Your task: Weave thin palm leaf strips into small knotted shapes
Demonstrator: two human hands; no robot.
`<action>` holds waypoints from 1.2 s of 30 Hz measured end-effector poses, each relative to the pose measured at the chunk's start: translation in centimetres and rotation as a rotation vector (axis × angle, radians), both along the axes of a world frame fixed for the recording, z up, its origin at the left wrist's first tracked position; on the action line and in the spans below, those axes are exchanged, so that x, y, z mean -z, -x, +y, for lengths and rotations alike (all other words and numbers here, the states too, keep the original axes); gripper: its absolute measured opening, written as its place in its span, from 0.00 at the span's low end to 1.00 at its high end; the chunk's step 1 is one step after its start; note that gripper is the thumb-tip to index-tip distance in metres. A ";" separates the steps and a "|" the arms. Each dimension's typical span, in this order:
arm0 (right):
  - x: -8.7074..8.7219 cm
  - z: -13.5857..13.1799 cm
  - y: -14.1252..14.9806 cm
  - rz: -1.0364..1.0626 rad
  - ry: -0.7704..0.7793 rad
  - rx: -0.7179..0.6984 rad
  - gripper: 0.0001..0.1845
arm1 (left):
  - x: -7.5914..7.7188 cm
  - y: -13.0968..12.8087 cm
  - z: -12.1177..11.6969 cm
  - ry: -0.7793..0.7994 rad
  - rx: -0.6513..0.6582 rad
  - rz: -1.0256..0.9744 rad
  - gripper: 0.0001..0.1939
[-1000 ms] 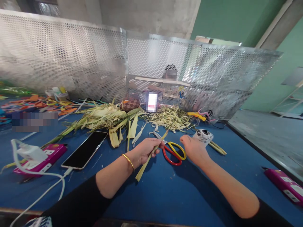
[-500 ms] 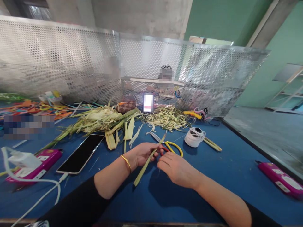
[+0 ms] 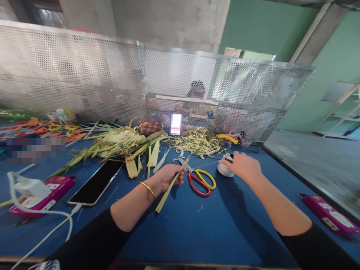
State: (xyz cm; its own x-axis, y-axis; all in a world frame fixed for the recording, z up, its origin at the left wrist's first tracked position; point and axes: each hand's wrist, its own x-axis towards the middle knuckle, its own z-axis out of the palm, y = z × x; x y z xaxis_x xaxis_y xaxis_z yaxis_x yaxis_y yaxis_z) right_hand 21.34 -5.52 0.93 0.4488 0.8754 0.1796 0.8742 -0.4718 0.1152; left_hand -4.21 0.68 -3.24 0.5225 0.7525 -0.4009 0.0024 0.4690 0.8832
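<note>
My left hand [image 3: 168, 177] is closed around a folded strip of pale green corn husk [image 3: 165, 198], which slants from upper right to lower left. A thin white thread [image 3: 208, 164] runs from near my left fingers to a spool of white thread [image 3: 225, 171] on the blue table. My right hand [image 3: 246, 165] grips the spool from above and the right, hiding part of it. Between my hands lie scissors [image 3: 203, 194] with one red and one yellow handle, blades partly behind the left hand and strip.
Behind are a heap of corn husks [image 3: 118, 144] and a pile of shredded husk [image 3: 199, 144]. At left lie a charging phone [image 3: 96, 182] and a magenta power strip [image 3: 50, 195]; another power strip [image 3: 329, 213] is at right. A perforated metal screen [image 3: 180, 71] stands at the back, a person behind it.
My right hand has moved from beside the left hand, out to the right, and taken hold of the spool. The scissors handles now show fully. My left hand keeps the husk strip.
</note>
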 end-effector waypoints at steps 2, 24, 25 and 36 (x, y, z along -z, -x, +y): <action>-0.2 0.0 -0.9 0.046 0.057 -0.070 0.28 | -0.3 0.1 0.1 -0.021 -0.011 0.008 0.06; 0.9 -2.4 0.9 -0.017 -0.391 -0.364 0.16 | -2.2 1.0 0.4 -0.139 -0.051 0.057 0.08; 1.5 -2.7 2.3 0.054 -0.365 -0.455 0.14 | -2.2 1.1 0.4 -0.145 -0.051 0.057 0.08; 3.8 -3.4 7.6 0.199 0.201 -0.492 0.17 | -1.8 1.3 0.9 -0.246 -0.078 0.112 0.09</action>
State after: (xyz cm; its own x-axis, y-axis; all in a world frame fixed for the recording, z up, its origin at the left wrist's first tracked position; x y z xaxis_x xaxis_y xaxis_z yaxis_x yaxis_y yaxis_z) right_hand 13.78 -8.94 -2.91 -0.0125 0.9982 -0.0585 0.9995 0.0108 -0.0284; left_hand -5.46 1.59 -1.42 0.4222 0.8703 -0.2535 0.0785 0.2435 0.9667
